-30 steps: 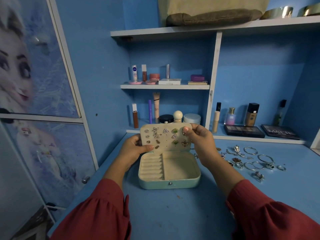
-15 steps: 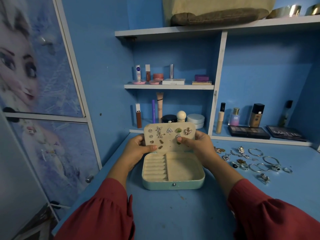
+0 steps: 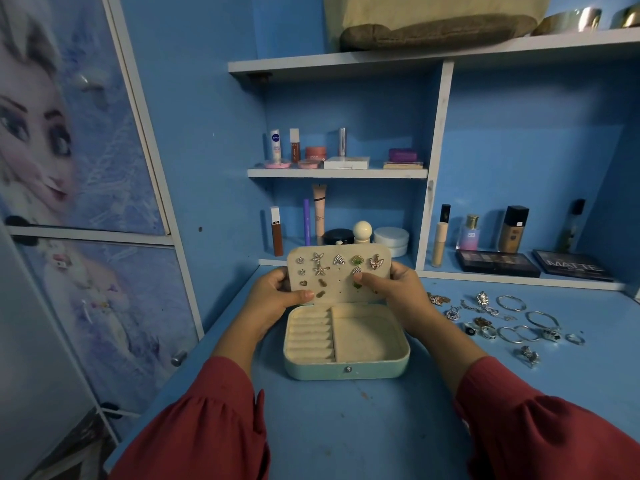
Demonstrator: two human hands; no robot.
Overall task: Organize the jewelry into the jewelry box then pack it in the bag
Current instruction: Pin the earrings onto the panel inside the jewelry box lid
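The box (image 3: pixel 346 355) sat open on the desk (image 3: pixel 363 427), its base flat and its front clasp facing the person; the left compartment held ring rolls, the right one was a plain well. The earring panel (image 3: pixel 337 277) stood upright at the back of the base, studded with earrings along its upper rows; both hands held it by its sides. The left hand (image 3: pixel 273 296) gripped the panel's left edge, thumb laid across the lower front, fingers curled behind; the right hand (image 3: pixel 398 292) gripped the right edge, thumb pressed on the front near a green earring (image 3: pixel 356 260), fingers wrapped behind. So the panel lay between the two grips, just above the base's back rim; whether it touched that rim could not be told.

The loose jewelry (image 3: pixel 502 320), rings, bangles and pendants, lay spread on the desk to the right of the box, just beyond the right wrist, apart from the base. The bag (image 3: pixel 433 26) rested on the top shelf (image 3: pixel 346 62), well above and behind the box. Cosmetics (image 3: pixel 346 233) stood close behind the panel on the lower ledge; palettes (image 3: pixel 536 265) lay along the back right. Bare desk stretched in front of the box between the red sleeves (image 3: pixel 207 427); the wall closed in on the left.
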